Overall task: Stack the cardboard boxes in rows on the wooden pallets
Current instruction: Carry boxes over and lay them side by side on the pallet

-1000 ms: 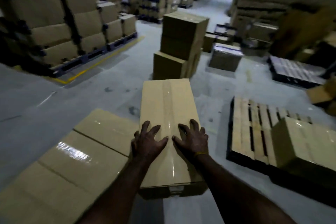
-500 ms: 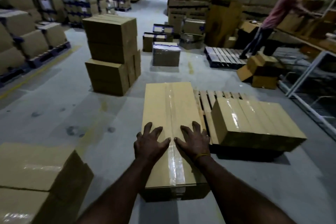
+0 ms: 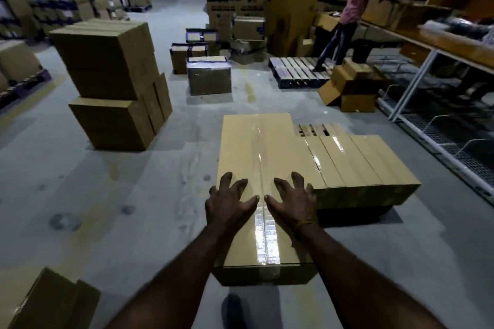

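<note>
A long taped cardboard box [image 3: 256, 152] stretches away from me at chest height. My left hand [image 3: 228, 201] and my right hand [image 3: 292, 200] press flat on its top near the close end, fingers spread either side of the glossy tape seam. Its right edge overlaps a wooden pallet [image 3: 318, 129] on the floor. A row of similar boxes [image 3: 361, 163] lies across that pallet, with bare slats showing behind them. What supports the carried box from below is hidden.
A tall stack of cardboard boxes [image 3: 112, 75] stands on the floor to the left, a wrapped box [image 3: 208, 80] farther ahead. A person [image 3: 355, 0] stands on a dark pallet [image 3: 296, 69] by the metal shelving [image 3: 441, 48] on the right. Another box [image 3: 48, 299] sits at bottom left.
My view has swung right with the box. The wooden pallet and its boxes have come up against the carried box's right side. My hands have spread slightly apart on the lid.
</note>
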